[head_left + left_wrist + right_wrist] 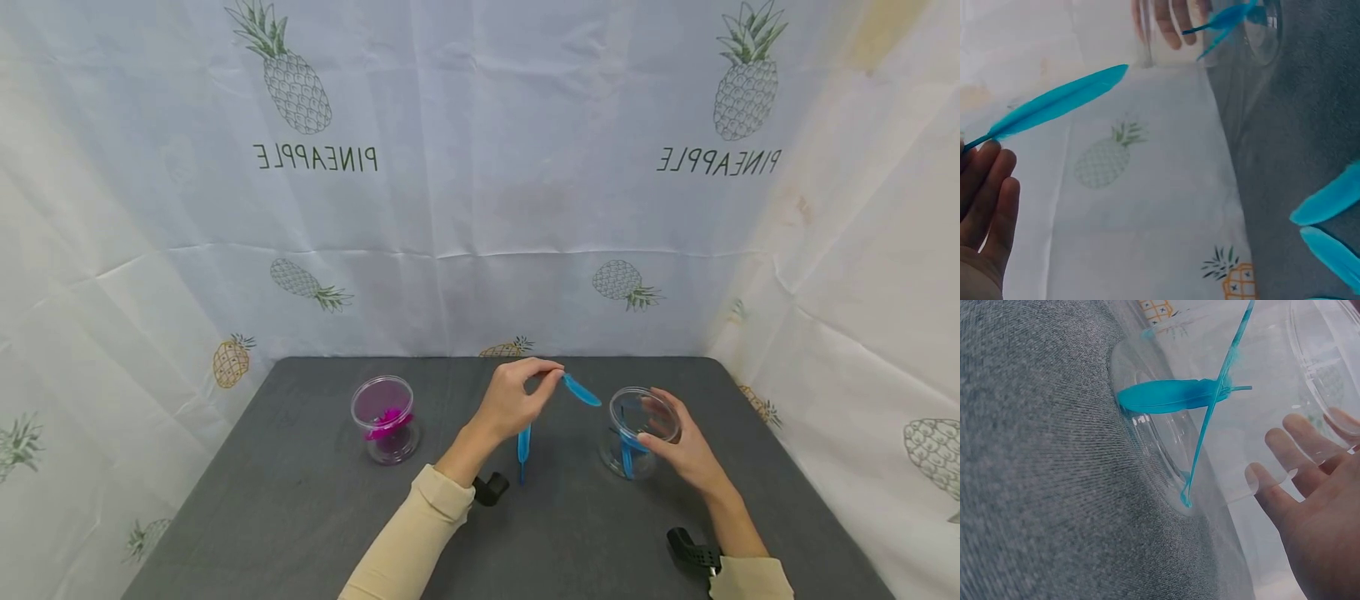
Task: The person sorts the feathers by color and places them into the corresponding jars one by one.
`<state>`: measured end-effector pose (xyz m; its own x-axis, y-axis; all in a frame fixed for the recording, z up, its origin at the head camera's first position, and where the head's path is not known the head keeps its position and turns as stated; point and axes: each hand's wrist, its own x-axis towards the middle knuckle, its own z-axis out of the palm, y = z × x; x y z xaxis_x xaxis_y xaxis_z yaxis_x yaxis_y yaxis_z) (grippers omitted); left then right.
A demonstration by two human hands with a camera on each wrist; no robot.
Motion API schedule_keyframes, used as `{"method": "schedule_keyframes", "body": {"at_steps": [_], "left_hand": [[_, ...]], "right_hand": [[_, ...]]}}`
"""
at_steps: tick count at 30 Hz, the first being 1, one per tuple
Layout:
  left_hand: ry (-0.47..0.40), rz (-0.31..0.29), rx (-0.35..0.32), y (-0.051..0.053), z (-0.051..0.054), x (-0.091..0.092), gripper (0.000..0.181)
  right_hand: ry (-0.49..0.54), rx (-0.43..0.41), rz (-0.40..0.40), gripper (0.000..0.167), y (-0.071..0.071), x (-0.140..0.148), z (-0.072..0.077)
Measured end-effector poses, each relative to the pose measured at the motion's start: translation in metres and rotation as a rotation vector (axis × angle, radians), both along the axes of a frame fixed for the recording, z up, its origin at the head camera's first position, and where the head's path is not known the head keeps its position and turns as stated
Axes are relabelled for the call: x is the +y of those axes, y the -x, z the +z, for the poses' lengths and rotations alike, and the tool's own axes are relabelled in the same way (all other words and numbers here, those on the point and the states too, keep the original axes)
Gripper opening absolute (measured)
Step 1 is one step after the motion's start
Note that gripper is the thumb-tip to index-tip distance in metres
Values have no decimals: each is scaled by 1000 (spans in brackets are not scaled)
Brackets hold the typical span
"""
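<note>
Left hand (pixel 512 402) pinches a blue feather (pixel 582 392) near the clear jar (pixel 613 448) right hand (pixel 686 446) grips.

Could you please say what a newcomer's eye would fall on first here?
It would probably fall on the slim, bright blue feather pinched in the left hand, beside the clear, round jar that the right hand grips. Next might come the magenta, feathery pieces in another clear, round jar, on the left of the dark grey table.
</note>
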<state>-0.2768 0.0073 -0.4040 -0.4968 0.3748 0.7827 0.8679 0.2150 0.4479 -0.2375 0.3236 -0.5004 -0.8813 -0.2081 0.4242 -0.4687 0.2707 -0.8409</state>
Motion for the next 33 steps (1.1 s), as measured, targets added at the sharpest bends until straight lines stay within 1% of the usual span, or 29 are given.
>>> {"method": "schedule_keyframes", "body": {"at_steps": [3,8,14,21,25,30,33], "left_hand": [[-23,-11,0,-1,4,4,13],[-45,-18,-22,-4,8,9,15],[-62,-18,-23,-5,10,16,14],[-61,-35,-27,-4,12,26,14],[-50,-37,-24,-3,13,31,15],[-64,-29,-46,-1,18,36,17],[-67,-34,-62,1,20,39,17]], "right_hand": [[2,-2,-2,76,0,0,-1],[1,-13,-3,77,0,0,0],[-9,-16,-10,78,0,1,-1],[-10,-23,-13,78,0,1,-2],[-28,-31,-28,77,1,2,-2],[-43,-37,-35,77,2,3,-2],[-34,-42,-28,77,2,3,-2]]}}
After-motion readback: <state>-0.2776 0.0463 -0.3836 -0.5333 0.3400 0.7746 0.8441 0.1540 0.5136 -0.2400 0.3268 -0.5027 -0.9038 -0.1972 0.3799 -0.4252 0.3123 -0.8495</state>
